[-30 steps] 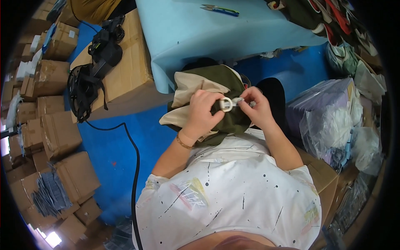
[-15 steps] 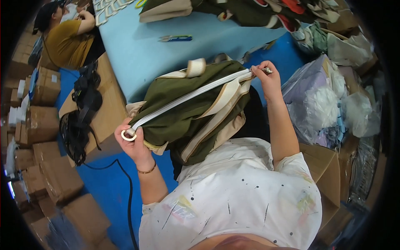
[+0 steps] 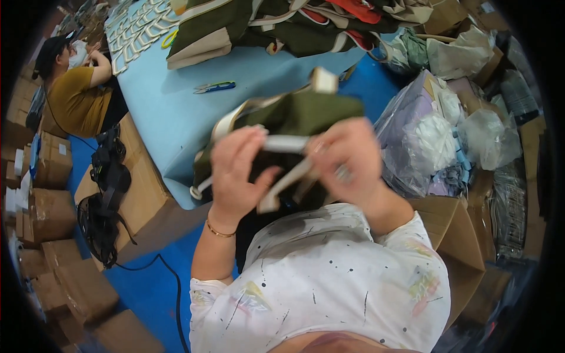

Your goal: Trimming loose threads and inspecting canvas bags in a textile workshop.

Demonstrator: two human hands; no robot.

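An olive green fabric bag (image 3: 306, 112) with cream straps sits over my lap at the table's near edge. Its white zipper (image 3: 285, 143) runs between my two hands. My left hand (image 3: 236, 170) has its fingers bent over the zipper edge, thumb angled toward the right. Blurred by motion, my right hand (image 3: 348, 159) pinches the zipper edge on the other side. A cream strap (image 3: 288, 182) hangs below the zipper between the hands. The pale zipper end (image 3: 200, 188) shows left of my left hand. Much of the bag's near side lies hidden behind my hands.
Blue-handled thread snips (image 3: 215, 87) lie on the light blue table (image 3: 156, 112). More green and cream bags (image 3: 282, 29) are piled at its far side. Plastic-wrapped goods (image 3: 424, 135) stand right, cartons (image 3: 53, 212) left. A person in a mustard shirt (image 3: 79, 97) sits far left.
My hands have come closer together along the zipper and left its ends. The zipper, stretched out straight before, is now bunched lower between them. The whole view has shifted slightly.
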